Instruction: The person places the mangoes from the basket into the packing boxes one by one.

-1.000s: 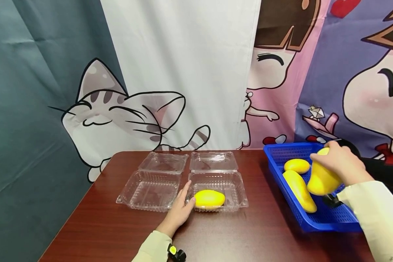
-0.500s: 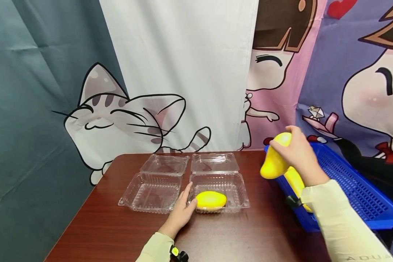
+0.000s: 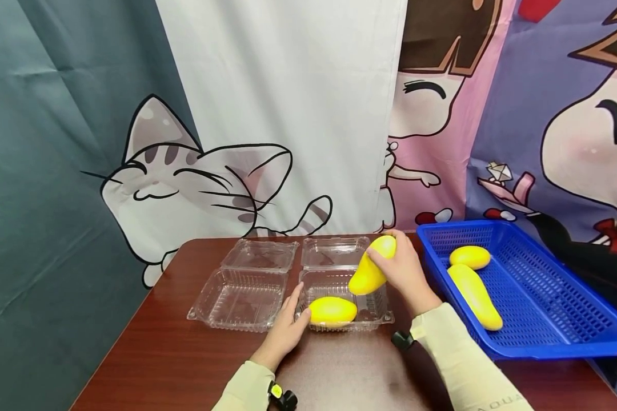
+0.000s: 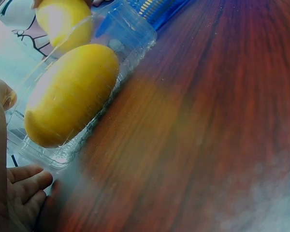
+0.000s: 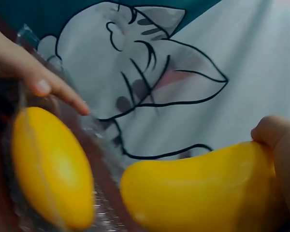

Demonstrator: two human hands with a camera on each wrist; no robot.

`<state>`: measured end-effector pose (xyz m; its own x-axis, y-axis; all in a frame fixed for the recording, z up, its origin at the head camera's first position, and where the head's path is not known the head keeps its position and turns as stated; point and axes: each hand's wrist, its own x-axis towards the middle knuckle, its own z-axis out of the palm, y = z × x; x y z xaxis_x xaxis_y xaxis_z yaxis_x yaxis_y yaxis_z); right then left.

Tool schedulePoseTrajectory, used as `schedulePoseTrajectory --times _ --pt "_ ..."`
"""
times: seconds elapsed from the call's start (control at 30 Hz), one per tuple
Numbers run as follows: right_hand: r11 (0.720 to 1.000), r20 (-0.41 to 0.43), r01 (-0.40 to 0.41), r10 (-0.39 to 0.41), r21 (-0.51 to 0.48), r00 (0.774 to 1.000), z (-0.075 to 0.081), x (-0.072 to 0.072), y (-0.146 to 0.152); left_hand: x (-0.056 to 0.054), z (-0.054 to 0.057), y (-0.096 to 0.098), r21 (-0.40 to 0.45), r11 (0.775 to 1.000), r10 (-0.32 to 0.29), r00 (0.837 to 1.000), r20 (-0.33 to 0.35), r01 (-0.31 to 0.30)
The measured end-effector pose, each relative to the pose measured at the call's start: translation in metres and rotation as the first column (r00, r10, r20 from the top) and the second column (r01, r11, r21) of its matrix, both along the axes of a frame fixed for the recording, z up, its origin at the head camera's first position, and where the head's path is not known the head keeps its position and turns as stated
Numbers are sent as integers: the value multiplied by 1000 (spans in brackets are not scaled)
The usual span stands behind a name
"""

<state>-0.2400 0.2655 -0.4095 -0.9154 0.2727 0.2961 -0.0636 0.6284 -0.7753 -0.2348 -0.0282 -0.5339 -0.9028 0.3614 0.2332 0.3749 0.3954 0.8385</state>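
Note:
A yellow mango (image 3: 368,275) is gripped in my right hand (image 3: 405,273), tilted, its narrower end pointing down over the right clear plastic clamshell box (image 3: 372,318). Inside that box a second mango (image 3: 333,311) lies on its side near the front wall. My left hand (image 3: 284,332) rests against the box's front left corner, fingers extended along the left side and the thumb at the rim. In the left wrist view the thumb (image 4: 8,98) sits near the box's rim, with the other fingers by the table. The right wrist view shows the held mango (image 5: 198,193) close up.
A matching clamshell box (image 3: 241,302) stands at left, its lid folded back. The blue plastic basket (image 3: 545,285) at right holds a rounder mango (image 3: 470,257) and a longer mango (image 3: 476,297). A cartoon curtain (image 3: 298,85) hangs behind the brown table (image 3: 154,348).
My right hand has carried the mango left from above the blue basket to over the right clamshell box. My left hand has stayed at that box's left corner.

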Motion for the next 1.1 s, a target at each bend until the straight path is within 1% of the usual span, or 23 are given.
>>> schedulePoseTrajectory --times 0.1,0.23,0.4,0.57,0.7,0.8,0.93,1.03,1.1 --pt "999 -8 -21 20 -44 1000 -14 -2 -9 0 1 -1 -1 1000 -2 1000 3 2" --pt "993 -28 -91 89 -71 996 -28 -3 -15 -1 3 1 3 1000 -4 1000 3 4" --pt "984 -18 -170 169 -60 985 -44 1 -18 -1 2 1 -1 1000 -1 1000 2 1" --pt "975 11 -219 220 -48 976 -53 8 -16 0 1 1 -2 1000 4 1000 4 -4" --pt "964 -2 -265 265 33 964 -61 9 -13 1 1 0 3 1000 5 1000 1 -5" --pt "936 -33 -328 335 125 942 -66 8 -11 0 0 0 3 1000 4 1000 2 -4" --pt "884 -44 -404 425 237 904 -70 6 -9 -1 0 0 1 1000 5 1000 3 -5" --pt "850 -34 -433 463 300 886 -71 6 -9 -1 -1 0 -3 1000 6 1000 -3 -6" --pt "833 -30 -442 477 332 878 -71 6 -10 -1 -1 0 -6 1000 6 1000 -7 -6"
